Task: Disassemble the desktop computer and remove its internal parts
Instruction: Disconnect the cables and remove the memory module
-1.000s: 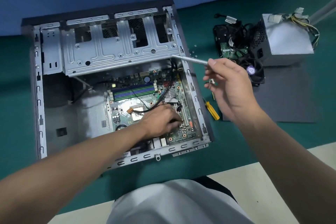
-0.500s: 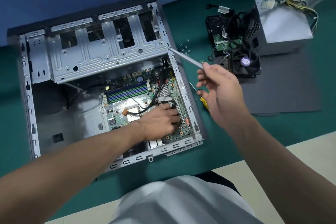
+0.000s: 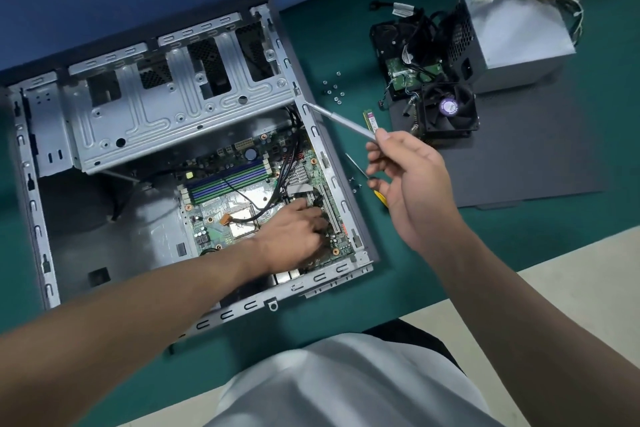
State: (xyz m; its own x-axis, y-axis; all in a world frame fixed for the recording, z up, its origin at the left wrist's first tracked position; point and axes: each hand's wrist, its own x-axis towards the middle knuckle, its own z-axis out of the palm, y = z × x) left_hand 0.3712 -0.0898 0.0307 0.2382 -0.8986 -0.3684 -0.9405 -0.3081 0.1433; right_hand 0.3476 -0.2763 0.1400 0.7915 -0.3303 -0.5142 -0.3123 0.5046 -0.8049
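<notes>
Computer case (image 3: 242, 305) lies open on its side on the green worktop (image 3: 450, 253), filling the left and centre of the frame, with its circuit board (image 3: 207, 229) in the lower right of the shell. Nearest, the left hand (image 3: 294, 229) reaches over the case rim onto that board, beside the long white slots. Its fingers curl down near the black cables (image 3: 290, 152). The fingertips are hidden, so I cannot tell whether the grip pinches a plug or only presses there. The right hand (image 3: 412, 177) hovers just outside the case's right wall. Its grip pinches a slim silver tool (image 3: 339, 120) between thumb and forefinger, tip aimed at the case's upper right corner.

The step looks like freeing a lead from the board before the board itself comes out. Done well, that means taking the plug by its body, squeezing any latch and pulling straight up, never by the wires. The tool's tip is best held off the board until a screw needs it.

Further off lie a yellow-handled screwdriver (image 3: 380, 198), a green memory stick (image 3: 370, 120) and loose screws (image 3: 332, 90). Beyond them, at upper right, are a fan (image 3: 448, 107) and a power supply (image 3: 512, 38). The fan's purple label and the stick's sticker are too blurred to read, and no brand is legible.
</notes>
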